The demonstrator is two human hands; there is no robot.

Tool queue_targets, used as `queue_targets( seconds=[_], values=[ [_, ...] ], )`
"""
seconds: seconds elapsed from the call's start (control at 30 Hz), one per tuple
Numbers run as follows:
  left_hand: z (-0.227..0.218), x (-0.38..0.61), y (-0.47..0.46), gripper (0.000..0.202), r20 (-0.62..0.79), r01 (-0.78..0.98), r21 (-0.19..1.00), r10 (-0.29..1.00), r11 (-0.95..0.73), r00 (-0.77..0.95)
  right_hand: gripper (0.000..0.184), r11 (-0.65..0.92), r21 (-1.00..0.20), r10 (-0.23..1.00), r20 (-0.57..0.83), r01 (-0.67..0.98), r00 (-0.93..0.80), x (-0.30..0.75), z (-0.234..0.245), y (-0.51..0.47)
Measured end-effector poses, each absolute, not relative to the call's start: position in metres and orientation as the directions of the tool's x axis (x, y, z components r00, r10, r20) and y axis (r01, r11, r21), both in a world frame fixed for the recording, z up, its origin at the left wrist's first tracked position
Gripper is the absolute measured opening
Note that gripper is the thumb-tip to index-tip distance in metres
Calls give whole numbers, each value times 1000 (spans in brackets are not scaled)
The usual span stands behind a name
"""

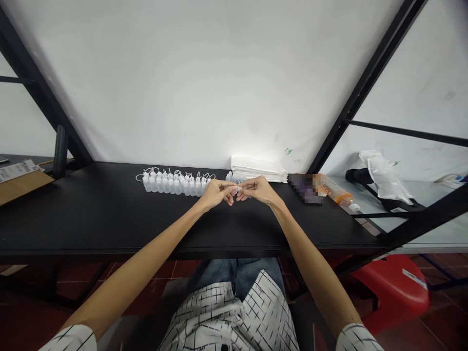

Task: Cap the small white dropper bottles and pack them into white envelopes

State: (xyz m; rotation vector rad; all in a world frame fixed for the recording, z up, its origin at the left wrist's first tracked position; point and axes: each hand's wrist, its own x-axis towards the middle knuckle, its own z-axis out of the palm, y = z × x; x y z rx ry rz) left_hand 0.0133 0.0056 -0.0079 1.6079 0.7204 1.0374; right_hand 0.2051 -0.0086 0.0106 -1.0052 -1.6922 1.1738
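Observation:
My left hand and my right hand meet above the black table, fingertips almost touching. Both are closed in a pinch on a small white plastic piece, mostly covered by the fingers, so its exact kind does not show. To the left of my hands stand several small translucent squeeze bottles in tight upright rows, with thin white loops or straps at their caps. Another few such bottles are partly visible just behind my fingers.
A stack of white sheets or flat packs lies against the wall. To its right are a dark pouch and an orange-labelled bottle on its side. Cardboard is at far left, a red stool below right. Black frame posts slant at both sides.

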Motion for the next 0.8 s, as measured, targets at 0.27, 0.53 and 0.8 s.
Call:
queue_targets(
  seconds=[0.27, 0.53, 0.8],
  values=[
    [-4, 12, 2, 41, 250, -68, 966, 847, -248, 469, 43, 231, -962, 923, 171, 142, -345, 203, 13, -12],
    [-10, 7, 8, 46, 305, -71, 948, 818, -311, 487, 46, 251, -954, 916, 179, 163, -360, 202, 14, -15],
    [-14, 9, 10, 47, 374, -57, 916, 792, -398, 483, 44, 267, -951, 919, 204, 153, -338, 202, 9, -13]
  ],
)
